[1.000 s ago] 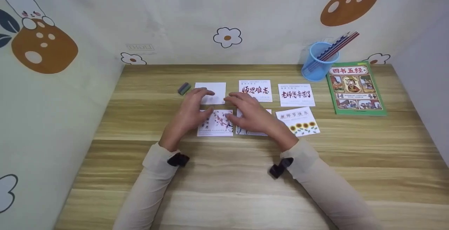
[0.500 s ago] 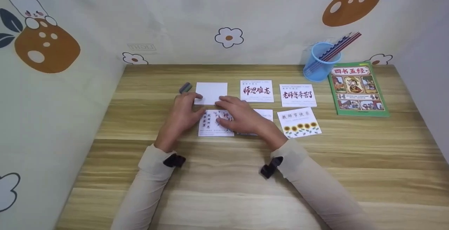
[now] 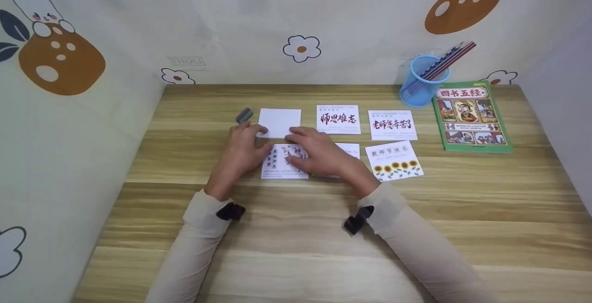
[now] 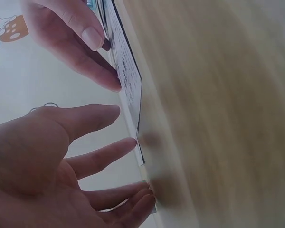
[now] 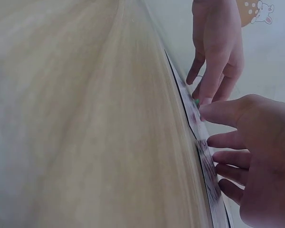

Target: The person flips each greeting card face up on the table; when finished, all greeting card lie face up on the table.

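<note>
A blank white card (image 3: 280,120) lies at the back left of a two-row layout of square cards. My left hand (image 3: 240,152) has its index fingertip at the card's lower left corner, fingers loosely bent. The fingertips of my right hand (image 3: 319,152) are at its lower right corner. Below the blank card, between the thumbs, is a card with black brush writing (image 3: 277,169), its right part overlapped by the right hand. That hand also hides most of the card in the front middle (image 3: 350,150). In the left wrist view, the left hand's fingers (image 4: 102,159) are spread at the tabletop.
Two cards with red writing (image 3: 338,120) and a sunflower card (image 3: 394,162) lie to the right. A small grey-green block (image 3: 244,115) sits left of the blank card. At the back right stand a blue pencil cup (image 3: 418,88) and a green-edged book (image 3: 471,118).
Both hands have come down and slightly left from above the blank card to its lower corners. Over the last half second the blank card has shifted very slightly right.
</note>
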Motion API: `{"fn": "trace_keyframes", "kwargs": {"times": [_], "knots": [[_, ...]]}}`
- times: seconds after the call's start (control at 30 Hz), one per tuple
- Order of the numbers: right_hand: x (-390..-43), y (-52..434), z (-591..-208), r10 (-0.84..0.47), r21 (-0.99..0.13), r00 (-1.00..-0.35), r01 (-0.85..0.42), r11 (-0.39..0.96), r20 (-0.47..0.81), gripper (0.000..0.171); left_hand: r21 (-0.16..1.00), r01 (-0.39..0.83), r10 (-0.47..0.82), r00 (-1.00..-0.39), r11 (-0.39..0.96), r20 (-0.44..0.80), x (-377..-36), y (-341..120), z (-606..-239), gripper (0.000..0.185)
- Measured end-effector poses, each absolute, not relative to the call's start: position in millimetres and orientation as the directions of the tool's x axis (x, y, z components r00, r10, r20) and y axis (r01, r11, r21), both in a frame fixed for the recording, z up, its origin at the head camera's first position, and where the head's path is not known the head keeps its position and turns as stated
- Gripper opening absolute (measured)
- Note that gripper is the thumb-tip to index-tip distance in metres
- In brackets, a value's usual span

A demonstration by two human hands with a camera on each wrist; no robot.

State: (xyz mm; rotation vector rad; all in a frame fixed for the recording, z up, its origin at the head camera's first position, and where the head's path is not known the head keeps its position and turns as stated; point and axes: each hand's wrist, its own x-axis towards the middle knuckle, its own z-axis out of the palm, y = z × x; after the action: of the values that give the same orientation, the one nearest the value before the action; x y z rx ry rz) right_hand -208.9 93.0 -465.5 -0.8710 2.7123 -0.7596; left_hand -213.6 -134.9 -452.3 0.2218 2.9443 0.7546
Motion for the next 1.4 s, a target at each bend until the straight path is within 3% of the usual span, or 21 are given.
{"fn": "trace_keyframes", "kwargs": {"times": [0.3,0.8,1.07,1.2,1.4], "knots": [[-211.1,93.8,-466.2,-0.595,-0.516,-0.803,-0.499,0.696,-0.025,0.060,0.480,0.142,0.178,-0.984,0.865,-0.030,-214.3,-134.0,-451.8,0.040],[-214.3,95.6,-467.6,-0.588,-0.551,-0.808,-0.487,0.677,-0.009,0.058,0.639,0.170,0.198,-0.980,0.750,0.029,-220.0,-133.2,-454.9,0.039],[-215.2,95.4,-467.8,-0.561,-0.589,-0.826,-0.478,0.652,0.049,0.062,0.817,0.229,0.150,-0.973,0.530,0.176,-221.8,-128.6,-449.5,0.031],[-215.6,95.3,-467.8,-0.543,-0.622,-0.838,-0.457,0.636,0.061,0.065,0.843,0.285,0.187,-0.957,0.456,0.222,-221.5,-124.5,-448.2,0.030],[-216.3,93.0,-467.7,-0.521,-0.681,-0.847,-0.446,0.581,0.110,0.066,0.866,0.319,0.306,-0.929,0.386,0.206,-219.7,-119.4,-449.4,0.046]]}}
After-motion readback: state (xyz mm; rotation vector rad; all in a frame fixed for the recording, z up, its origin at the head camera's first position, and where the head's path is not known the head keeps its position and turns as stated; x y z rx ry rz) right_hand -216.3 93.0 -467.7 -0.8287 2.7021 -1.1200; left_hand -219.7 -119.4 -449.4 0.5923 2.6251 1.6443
